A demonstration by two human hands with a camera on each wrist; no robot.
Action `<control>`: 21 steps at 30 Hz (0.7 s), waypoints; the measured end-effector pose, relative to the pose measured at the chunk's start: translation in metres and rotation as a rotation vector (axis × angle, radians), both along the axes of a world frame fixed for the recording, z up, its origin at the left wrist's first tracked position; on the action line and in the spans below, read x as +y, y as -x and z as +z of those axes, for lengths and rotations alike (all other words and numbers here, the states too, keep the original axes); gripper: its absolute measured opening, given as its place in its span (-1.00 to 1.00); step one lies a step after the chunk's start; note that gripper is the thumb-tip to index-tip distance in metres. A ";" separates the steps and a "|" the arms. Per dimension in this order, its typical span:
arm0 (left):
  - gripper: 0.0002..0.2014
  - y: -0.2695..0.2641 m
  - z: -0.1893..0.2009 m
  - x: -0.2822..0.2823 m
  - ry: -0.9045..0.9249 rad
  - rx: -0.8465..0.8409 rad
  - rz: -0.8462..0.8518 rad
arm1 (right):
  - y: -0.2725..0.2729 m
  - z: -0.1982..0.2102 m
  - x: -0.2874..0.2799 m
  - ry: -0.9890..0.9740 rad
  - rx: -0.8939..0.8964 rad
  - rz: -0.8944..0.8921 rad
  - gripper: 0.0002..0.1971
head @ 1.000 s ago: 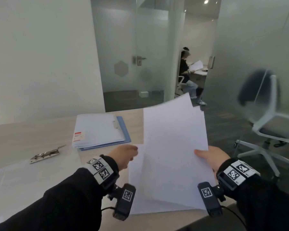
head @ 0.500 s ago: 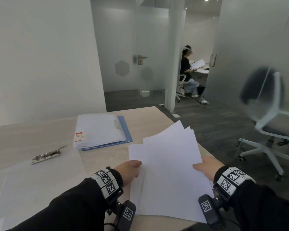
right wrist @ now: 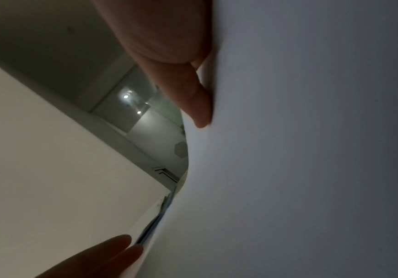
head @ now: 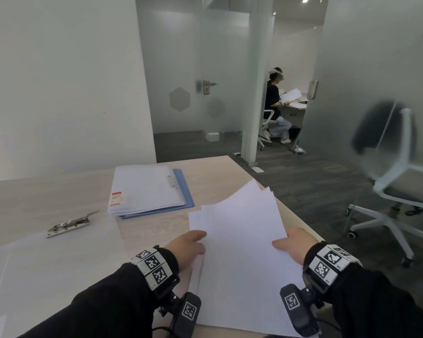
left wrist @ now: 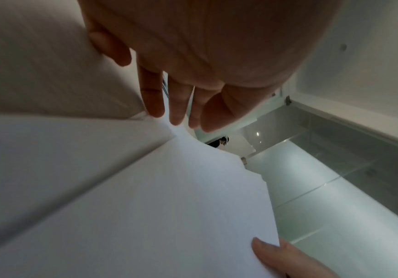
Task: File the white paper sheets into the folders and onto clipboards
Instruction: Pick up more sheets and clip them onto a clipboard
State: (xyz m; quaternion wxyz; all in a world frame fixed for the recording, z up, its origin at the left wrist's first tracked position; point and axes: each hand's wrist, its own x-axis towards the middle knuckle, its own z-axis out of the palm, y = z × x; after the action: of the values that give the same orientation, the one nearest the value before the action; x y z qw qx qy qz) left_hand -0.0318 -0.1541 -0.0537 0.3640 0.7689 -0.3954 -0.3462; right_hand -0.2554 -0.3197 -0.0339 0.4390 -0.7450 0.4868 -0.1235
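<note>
Paper sheets point(head: 242, 252) sit fanned and uneven in both hands, low over the near right corner of the wooden table point(head: 47, 196), their far corners splayed out in 3 or so points. Left hand point(head: 187, 247) grips the stack's left edge, thumb on top of the sheets; the left wrist view shows the fingers point(left wrist: 155, 101) reaching long and nearly straight under the paper point(left wrist: 145, 188). Right hand point(head: 294, 245) holds the right edge, thumb laid across the top sheet, and in the right wrist view a finger point(right wrist: 193, 101) presses flat against the underside of the paper point(right wrist: 300, 150). How far the rest of the right hand's fingers curl I can't tell, they're hidden behind the sheets.

Further back on the table lies a folder stack point(head: 144, 189), a pale one on top with a red-and-white label, a blue one peeking out beneath. Left of it a metal clip point(head: 70, 224) rests on a translucent clipboard point(head: 47, 264). Off to the right stands a white office chair point(head: 396, 191). Through the open glass door another person point(head: 275, 106) sits reading papers.
</note>
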 end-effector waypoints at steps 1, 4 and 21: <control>-0.44 -0.003 0.003 0.001 0.056 -0.001 0.054 | 0.001 0.002 0.002 0.022 -0.062 0.008 -0.91; -0.24 -0.012 0.014 0.003 0.207 -0.002 0.233 | 0.005 0.015 0.012 -0.063 -0.409 0.002 -0.85; -0.69 0.005 0.033 0.001 0.647 0.232 0.173 | 0.012 0.018 0.025 -0.025 -0.892 -0.005 -0.31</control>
State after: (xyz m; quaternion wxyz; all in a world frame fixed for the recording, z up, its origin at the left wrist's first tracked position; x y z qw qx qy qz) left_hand -0.0367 -0.1533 -0.0207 0.6593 0.6000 -0.3740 -0.2560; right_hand -0.2672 -0.2943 -0.0161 0.6146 -0.6124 0.2530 -0.4280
